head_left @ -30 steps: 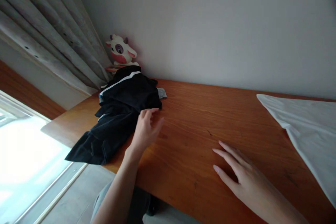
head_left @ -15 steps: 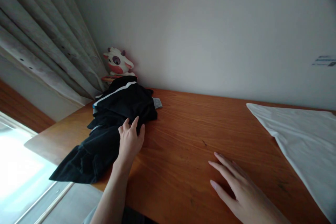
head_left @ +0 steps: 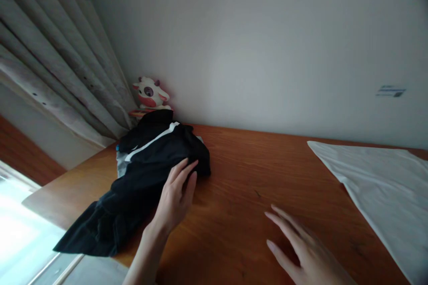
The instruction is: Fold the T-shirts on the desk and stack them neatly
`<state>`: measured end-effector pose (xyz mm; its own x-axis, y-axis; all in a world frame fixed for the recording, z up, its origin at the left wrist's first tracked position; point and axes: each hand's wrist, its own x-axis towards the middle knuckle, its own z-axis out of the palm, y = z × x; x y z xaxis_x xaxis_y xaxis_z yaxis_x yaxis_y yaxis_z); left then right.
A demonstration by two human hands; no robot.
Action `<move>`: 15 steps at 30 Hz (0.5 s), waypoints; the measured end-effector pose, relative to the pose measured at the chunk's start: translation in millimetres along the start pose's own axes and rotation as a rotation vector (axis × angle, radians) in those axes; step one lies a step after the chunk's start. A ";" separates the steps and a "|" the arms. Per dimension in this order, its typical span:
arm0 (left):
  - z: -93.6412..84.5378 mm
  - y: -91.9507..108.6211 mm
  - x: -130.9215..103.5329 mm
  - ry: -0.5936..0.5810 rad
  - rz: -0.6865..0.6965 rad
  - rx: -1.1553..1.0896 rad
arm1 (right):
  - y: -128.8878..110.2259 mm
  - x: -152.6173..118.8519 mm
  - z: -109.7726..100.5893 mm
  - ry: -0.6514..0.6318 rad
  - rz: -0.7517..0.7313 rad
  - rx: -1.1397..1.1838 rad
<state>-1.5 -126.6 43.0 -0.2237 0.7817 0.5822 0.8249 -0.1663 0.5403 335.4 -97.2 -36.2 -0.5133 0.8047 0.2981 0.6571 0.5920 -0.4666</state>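
A black garment with a white stripe (head_left: 150, 151) lies bunched on the left of the wooden table (head_left: 240, 178), one dark end hanging past the table's front left edge. Over its right side is my left hand (head_left: 177, 193), fingers stretched out; whether the fingertips touch the cloth I cannot tell. My right hand (head_left: 297, 247) hovers low over the table at the lower right, fingers spread, holding nothing. Further right, a white cloth (head_left: 377, 182) is spread flat, cut off by the frame's right side.
Behind the black garment a cow figurine (head_left: 151, 93) stands in the corner by the wall. A pale curtain (head_left: 63, 53) hangs at the left, with a bright window area below it. The wall (head_left: 254, 53) bounds the table's back and carries a small label (head_left: 391, 91).
The black garment's top has shifted right and its folds lie differently. My left hand has moved right and its fingers have straightened. The view has tilted up slightly; my right hand stays much the same.
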 end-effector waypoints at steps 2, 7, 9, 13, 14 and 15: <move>-4.5 22.6 -2.8 -0.176 0.118 -0.181 | -5.6 1.5 -1.9 0.061 -0.023 0.020; -1.3 78.2 -9.8 -0.845 0.375 -0.663 | -19.9 5.2 -2.7 0.087 -0.024 0.082; 6.0 87.4 -12.1 -1.008 0.427 -0.770 | -24.8 7.8 -3.5 0.013 0.006 0.132; 14.4 80.7 -14.7 -0.904 0.324 -0.663 | -30.0 10.9 -14.4 -0.070 0.096 0.295; 14.8 75.6 -14.7 -0.825 0.262 -0.566 | -29.5 10.0 -18.0 -0.039 0.132 0.346; 15.0 69.9 -14.5 -0.736 0.199 -0.459 | -28.0 8.2 -21.1 0.010 0.172 0.399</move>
<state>67.2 -140.6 63.2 0.4220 0.8746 0.2387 0.4885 -0.4411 0.7528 324.5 -106.2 -3.1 -0.4081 0.8919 0.1948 0.4670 0.3873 -0.7949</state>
